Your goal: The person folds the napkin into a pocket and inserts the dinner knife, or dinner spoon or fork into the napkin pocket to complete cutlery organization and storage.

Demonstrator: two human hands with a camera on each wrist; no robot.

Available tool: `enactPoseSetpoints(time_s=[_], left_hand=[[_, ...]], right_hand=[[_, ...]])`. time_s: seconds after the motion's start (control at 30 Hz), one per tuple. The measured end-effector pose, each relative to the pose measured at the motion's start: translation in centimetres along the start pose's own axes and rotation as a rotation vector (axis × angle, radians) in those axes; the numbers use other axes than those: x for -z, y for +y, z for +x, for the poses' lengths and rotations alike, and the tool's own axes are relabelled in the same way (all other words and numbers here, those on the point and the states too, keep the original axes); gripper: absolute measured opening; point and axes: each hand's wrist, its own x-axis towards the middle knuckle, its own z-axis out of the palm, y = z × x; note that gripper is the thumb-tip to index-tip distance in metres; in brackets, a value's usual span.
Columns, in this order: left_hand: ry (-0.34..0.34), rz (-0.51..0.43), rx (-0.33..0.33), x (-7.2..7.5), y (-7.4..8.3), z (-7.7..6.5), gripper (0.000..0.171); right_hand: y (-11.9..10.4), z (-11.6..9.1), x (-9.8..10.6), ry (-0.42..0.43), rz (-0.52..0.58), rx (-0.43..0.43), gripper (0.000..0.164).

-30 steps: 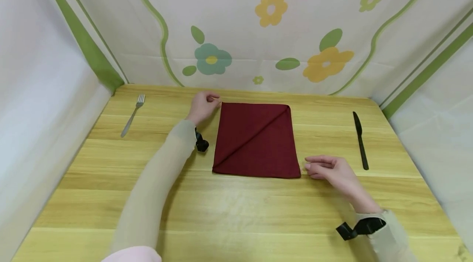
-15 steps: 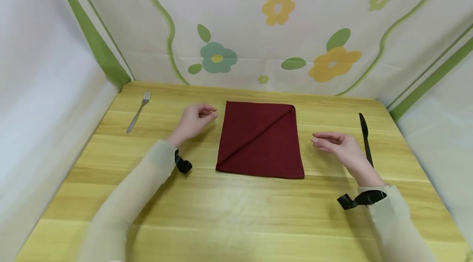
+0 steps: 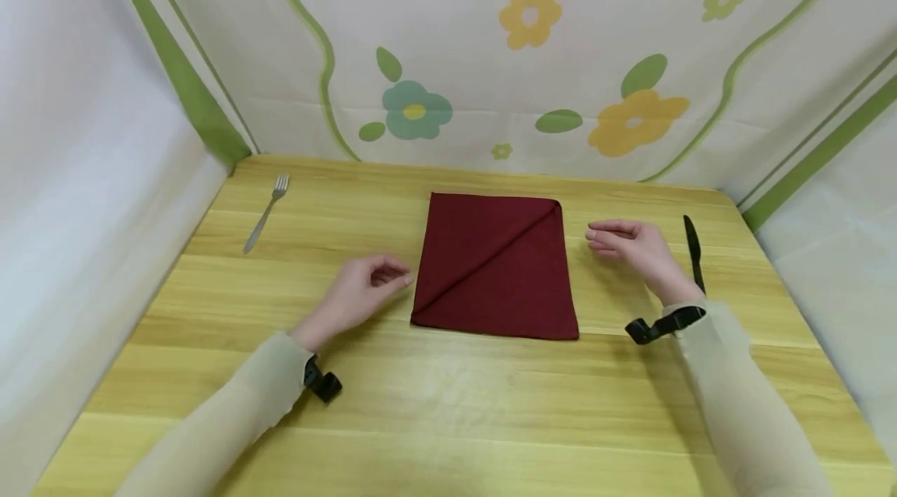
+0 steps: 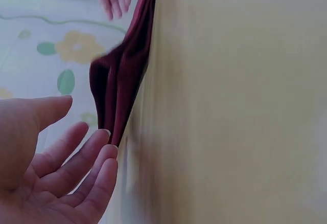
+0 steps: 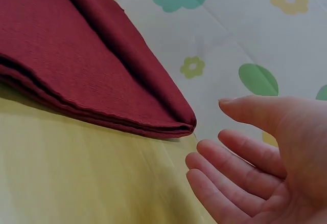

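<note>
A dark red cloth napkin (image 3: 501, 267), folded into a square with a diagonal fold across its top, lies flat in the middle of the table. My left hand (image 3: 360, 290) hovers just off the napkin's left edge, fingers loosely bent and holding nothing. In the left wrist view its fingertips come close to the layered edge of the napkin (image 4: 125, 75). On the other side, my right hand (image 3: 634, 248) is beside the upper right edge, thumb and fingers apart in the right wrist view, near a folded corner of the napkin (image 5: 102, 55).
A silver fork (image 3: 266, 213) lies at the back left of the wooden table (image 3: 448, 419). At the right lies a black knife (image 3: 692, 248), its handle end partly hidden behind my right wrist. A white flowered curtain (image 3: 476, 53) borders the back edge.
My left hand has come away from the napkin's upper left corner and moved toward me along the left side. My right hand has moved from the lower right corner toward the back.
</note>
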Motion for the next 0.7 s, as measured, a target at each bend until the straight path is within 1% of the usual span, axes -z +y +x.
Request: enactPoseSetpoints(time_s=[0.13, 0.23, 0.37, 0.43, 0.57, 0.67, 0.7], left_hand=[[-0.026, -0.018, 0.045, -0.2, 0.8, -1.7, 0.014], [-0.041, -0.021, 0.076, -0.4, 1.6, -2.3, 0.013], [-0.042, -0.012, 0.109, -0.7, 2.0, -2.5, 0.014], [-0.045, -0.005, 0.113, -0.9, 1.9, -2.5, 0.013], [-0.053, 0.002, 0.116, -1.0, 1.6, -2.5, 0.011], [-0.071, 0.001, 0.113, -1.0, 1.6, -2.6, 0.011], [-0.08, -0.002, 0.11, -1.0, 1.6, -2.7, 0.01]], right_hand=[[-0.4, 1.5, 0.0, -0.006, -0.018, -0.011, 0.06], [-0.9, 2.6, 0.0, 0.0, -0.031, -0.014, 0.059], [-1.4, 4.4, -0.3, 0.008, -0.034, -0.007, 0.053], [-1.5, 5.4, -0.4, 0.006, -0.038, -0.015, 0.051], [-1.3, 7.3, -0.9, -0.006, -0.077, -0.042, 0.05], [-1.0, 8.4, -1.2, -0.014, -0.079, -0.06, 0.047], [-1.3, 8.4, -1.4, -0.018, -0.073, -0.067, 0.045]])
